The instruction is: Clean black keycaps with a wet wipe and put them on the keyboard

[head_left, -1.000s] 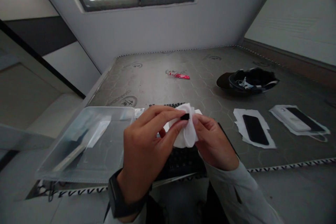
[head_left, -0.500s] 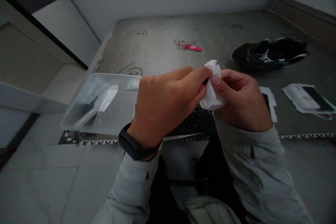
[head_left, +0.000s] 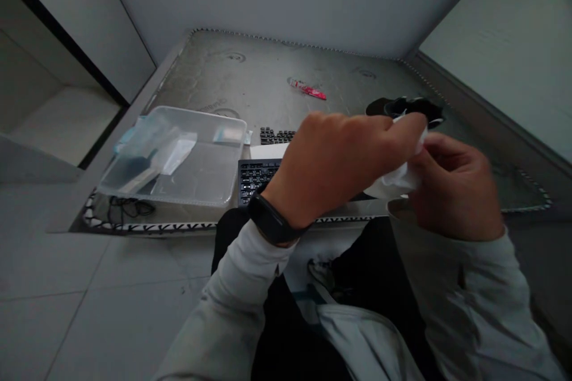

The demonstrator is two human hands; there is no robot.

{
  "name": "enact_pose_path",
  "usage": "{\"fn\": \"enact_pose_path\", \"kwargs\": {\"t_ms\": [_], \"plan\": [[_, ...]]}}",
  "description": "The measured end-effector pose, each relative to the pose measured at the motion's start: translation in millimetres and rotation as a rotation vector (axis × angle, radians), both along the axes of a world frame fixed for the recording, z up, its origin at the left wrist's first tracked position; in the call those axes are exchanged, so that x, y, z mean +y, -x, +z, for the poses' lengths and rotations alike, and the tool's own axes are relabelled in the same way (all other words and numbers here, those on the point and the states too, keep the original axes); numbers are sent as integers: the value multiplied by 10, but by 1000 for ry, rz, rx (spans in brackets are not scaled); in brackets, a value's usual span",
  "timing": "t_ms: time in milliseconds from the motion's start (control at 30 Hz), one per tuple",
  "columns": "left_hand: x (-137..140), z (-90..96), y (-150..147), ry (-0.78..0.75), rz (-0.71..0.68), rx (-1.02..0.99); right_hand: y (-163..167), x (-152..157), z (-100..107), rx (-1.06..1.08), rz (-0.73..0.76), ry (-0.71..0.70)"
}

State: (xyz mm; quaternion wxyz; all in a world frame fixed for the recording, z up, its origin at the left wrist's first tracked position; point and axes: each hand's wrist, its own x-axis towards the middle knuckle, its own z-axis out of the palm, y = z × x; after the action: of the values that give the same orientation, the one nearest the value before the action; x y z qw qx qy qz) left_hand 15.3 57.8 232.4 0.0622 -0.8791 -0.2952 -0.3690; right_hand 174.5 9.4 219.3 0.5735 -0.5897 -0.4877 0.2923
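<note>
A crumpled white tissue (head_left: 400, 177) is pinched between my two hands, above the right part of the table. My left hand (head_left: 339, 161), with a black band on its wrist, reaches across from the left with its fingers closed on the tissue. From the other side my right hand (head_left: 460, 190) grips it between thumb and fingers. Whether anything small sits inside the folds is hidden. Below my left hand lies a black keyboard (head_left: 254, 175), its right part covered by the hand and forearm. Several black keycaps (head_left: 274, 136) lie behind it, past a white strip (head_left: 268, 150).
A clear plastic bin (head_left: 201, 112) holding packets and a pale stick stands at the table's left. A red-and-clear tube (head_left: 313, 91) lies toward the back. Behind my hands is a black cap-like object (head_left: 420, 108), partly covered. A dark cable (head_left: 134, 208) lies at the front left edge.
The view has turned, and both hands with the tissue now appear farther right. More of the keyboard and the keycaps behind it show. The phone-like items at the right are no longer seen.
</note>
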Motion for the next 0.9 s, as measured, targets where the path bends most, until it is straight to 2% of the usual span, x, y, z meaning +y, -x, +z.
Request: {"fn": "enact_pose_path", "kwargs": {"t_ms": [133,367,533,700,900], "plan": [[-134,56,39,-10,-62,-50,20,-203,94,-10,-8,-3],[-186,19,-42,-9,-68,-42,-136,-239,-23,40,19,-7],[-297,6,-172,9,-66,-46,-223,-304,-58,201,65,18],[-636,-55,-254,204,-97,-110,-271,-533,-229,427,133,59],[-1151,-169,-274,469,82,-210,-202,-819,-510,535,335,166]]}}
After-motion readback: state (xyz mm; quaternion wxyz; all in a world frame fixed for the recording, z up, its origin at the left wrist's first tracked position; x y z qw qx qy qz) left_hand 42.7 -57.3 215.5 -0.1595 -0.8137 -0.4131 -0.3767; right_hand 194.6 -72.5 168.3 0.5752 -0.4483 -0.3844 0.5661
